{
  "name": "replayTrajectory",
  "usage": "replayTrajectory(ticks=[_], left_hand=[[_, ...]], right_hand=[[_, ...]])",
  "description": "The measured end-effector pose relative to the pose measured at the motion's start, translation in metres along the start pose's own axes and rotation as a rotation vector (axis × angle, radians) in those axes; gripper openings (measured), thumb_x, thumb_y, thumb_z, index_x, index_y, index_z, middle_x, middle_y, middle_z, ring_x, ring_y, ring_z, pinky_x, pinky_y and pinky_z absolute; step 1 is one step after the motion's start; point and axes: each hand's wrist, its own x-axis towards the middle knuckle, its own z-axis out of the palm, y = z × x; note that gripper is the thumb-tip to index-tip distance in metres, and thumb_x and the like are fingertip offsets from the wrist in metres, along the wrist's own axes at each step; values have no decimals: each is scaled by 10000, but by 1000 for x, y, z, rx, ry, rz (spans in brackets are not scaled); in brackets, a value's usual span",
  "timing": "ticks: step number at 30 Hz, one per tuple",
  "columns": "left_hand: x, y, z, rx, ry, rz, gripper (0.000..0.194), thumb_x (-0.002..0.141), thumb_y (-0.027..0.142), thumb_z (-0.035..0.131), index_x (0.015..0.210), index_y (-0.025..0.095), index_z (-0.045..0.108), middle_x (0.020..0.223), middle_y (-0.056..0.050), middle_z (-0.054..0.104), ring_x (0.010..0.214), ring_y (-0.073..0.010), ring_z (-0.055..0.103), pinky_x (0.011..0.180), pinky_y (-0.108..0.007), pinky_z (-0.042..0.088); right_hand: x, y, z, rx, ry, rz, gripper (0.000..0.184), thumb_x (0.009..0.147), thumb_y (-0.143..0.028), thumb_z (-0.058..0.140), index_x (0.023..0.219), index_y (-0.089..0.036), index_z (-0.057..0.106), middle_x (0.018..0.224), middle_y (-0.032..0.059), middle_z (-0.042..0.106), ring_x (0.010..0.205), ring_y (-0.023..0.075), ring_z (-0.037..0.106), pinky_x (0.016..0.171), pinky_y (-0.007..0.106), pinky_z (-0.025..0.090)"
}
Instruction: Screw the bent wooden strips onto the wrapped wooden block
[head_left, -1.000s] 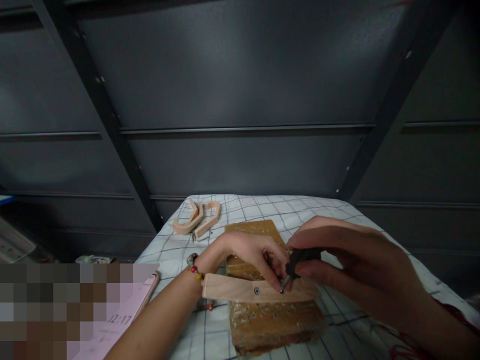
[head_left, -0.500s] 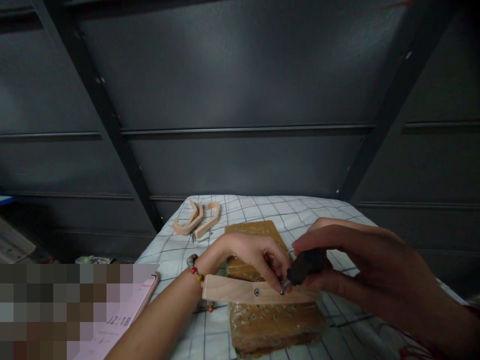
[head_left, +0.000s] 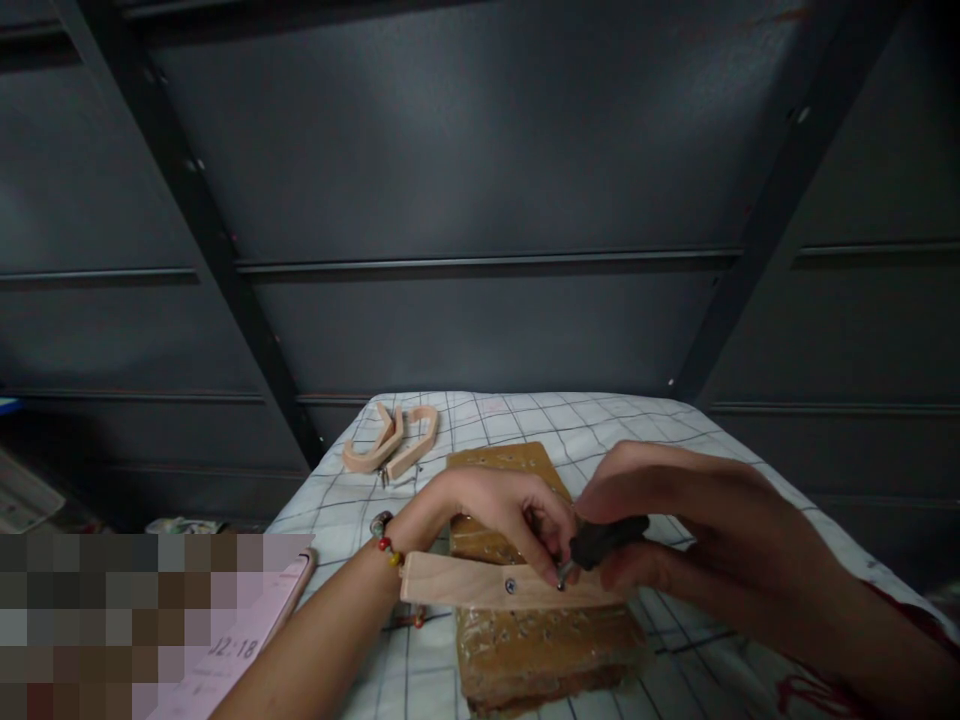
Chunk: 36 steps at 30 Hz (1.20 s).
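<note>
In the head view, my right hand [head_left: 675, 520] grips a short screwdriver [head_left: 607, 540] by its dark handle. The metal tip points down and left at a small screw [head_left: 560, 586] in a pale wooden strip [head_left: 457, 582]. My left hand [head_left: 517, 510] has thumb and fingers closed around the screw and tip; exactly how they touch is partly hidden. Another screw [head_left: 511, 586] sits in the strip farther left. The strip lies across a brown, tape-wrapped block [head_left: 547, 640] with a pitted top, and its right end is behind my right hand.
Bent wooden hooks [head_left: 375, 450] lie at the back left on a checked cloth [head_left: 600, 425], with small metal bits beside them. At the lower left is a phone [head_left: 247, 630], partly covered by blurred squares. A dark panelled wall [head_left: 480, 330] stands behind the table.
My right hand has turned slightly, so the screwdriver handle tilts a little differently. The whole view has shifted slightly. My left hand keeps its pinch, and the strip stays on the block.
</note>
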Motion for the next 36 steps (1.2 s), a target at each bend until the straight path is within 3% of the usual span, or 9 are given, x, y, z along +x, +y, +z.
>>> replayTrajectory(ticks=[6,10,15,17,20,24,27,32,36], left_hand=[[-1,-1,1,30,-4,-11,138,637,217,638,759,160,611,699,25,571,667,-107,511,637,-194,411],[0,-3,0,41,-38,41,144,670,229,605,787,144,602,722,0,583,663,-122,524,616,-212,419],[0,2,2,6,13,72,125,629,220,630,729,148,606,695,15,586,641,-108,506,607,-202,403],[0,4,3,-16,27,52,113,607,205,640,702,153,609,680,25,581,634,-102,499,599,-193,397],[-1,5,2,-35,18,44,101,609,178,637,703,150,615,682,24,587,645,-104,509,610,-194,403],[-1,6,1,-42,-21,15,105,619,160,638,722,147,623,686,23,596,662,-105,517,627,-192,407],[0,7,0,-21,13,-8,113,593,182,671,696,162,627,641,45,579,621,-93,495,591,-179,400],[-1,6,2,-19,23,-57,74,621,160,646,689,154,618,639,39,582,628,-99,512,592,-183,411],[-1,-4,0,62,16,-9,150,638,222,642,758,138,610,697,12,582,660,-115,511,606,-206,410]], right_hand=[[1,1,-5,-169,-82,-29,330,817,-115,434,1119,-247,442,994,26,603,879,135,563,739,228,443],[2,3,-5,-158,-2,19,268,802,-128,470,1025,-276,475,886,-25,631,734,102,588,648,189,452],[1,3,0,-136,59,63,180,720,-212,606,847,-254,487,653,-50,566,554,101,538,488,193,430],[0,2,3,-80,68,61,174,714,-234,617,811,-242,474,691,-33,564,573,108,540,488,206,432],[-1,1,4,-21,66,57,189,734,-228,597,870,-243,466,783,-15,585,626,112,560,524,215,445],[-1,3,1,-34,-1,28,189,765,-184,561,917,-259,476,719,-44,558,598,89,537,518,198,426],[1,3,-3,-65,-40,-25,186,764,-181,566,917,-258,495,725,-41,556,609,91,531,533,200,423],[2,2,-4,-176,-104,-39,355,816,-133,452,1136,-278,400,999,15,574,891,131,541,740,217,431],[0,4,-3,-160,-82,8,335,796,-117,474,1075,-297,428,870,-26,586,755,101,559,652,189,438]])
